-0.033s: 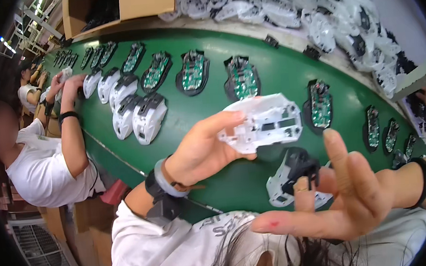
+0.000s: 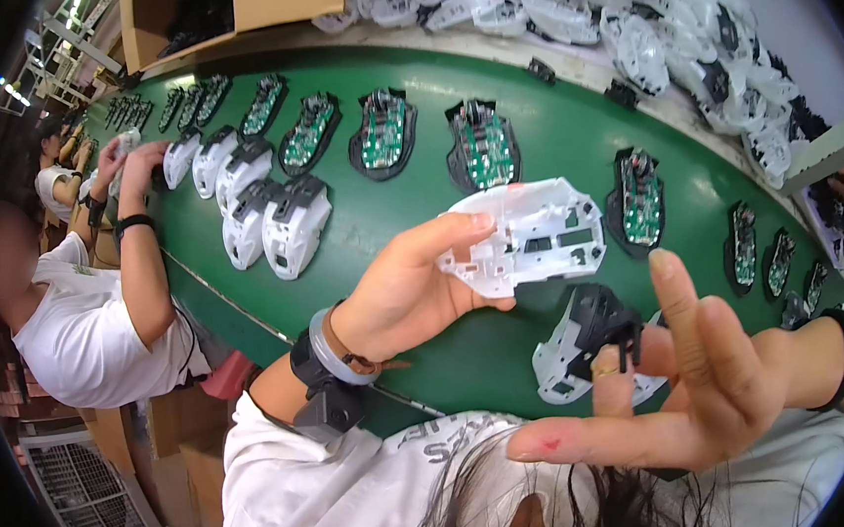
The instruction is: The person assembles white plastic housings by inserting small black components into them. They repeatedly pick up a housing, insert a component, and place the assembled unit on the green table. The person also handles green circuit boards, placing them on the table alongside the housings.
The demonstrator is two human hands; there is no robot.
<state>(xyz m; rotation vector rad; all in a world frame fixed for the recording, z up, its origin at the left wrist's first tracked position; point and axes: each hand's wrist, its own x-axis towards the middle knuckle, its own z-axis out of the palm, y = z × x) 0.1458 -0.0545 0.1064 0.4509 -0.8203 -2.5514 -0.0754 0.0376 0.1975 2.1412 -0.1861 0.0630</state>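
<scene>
My left hand (image 2: 414, 284) grips a white plastic shell (image 2: 539, 239), shaped like a computer mouse cover, with its ribbed, cut-out inside facing up. The thumb presses on its left end; the other fingers pass underneath. Over the near right of the table is my right hand (image 2: 710, 389), thumb and one finger stretched out. Its other fingers curl around a black plastic piece (image 2: 605, 323) with thin prongs; their exact grip is partly hidden. Beneath them lies a white shell (image 2: 557, 362), partly covered by the hand and the black piece.
Black bases with green circuit boards (image 2: 382, 133) run along the green table (image 2: 389, 217). Several white-and-black shells (image 2: 295, 229) lie left. Bagged white parts (image 2: 644, 58) are heaped at the back, near a cardboard box (image 2: 288, 6). Another person (image 2: 95, 329) works at the left.
The white shell in my left hand has tilted slightly and shows more of its inside. The view has shifted a little; both hands keep their holds.
</scene>
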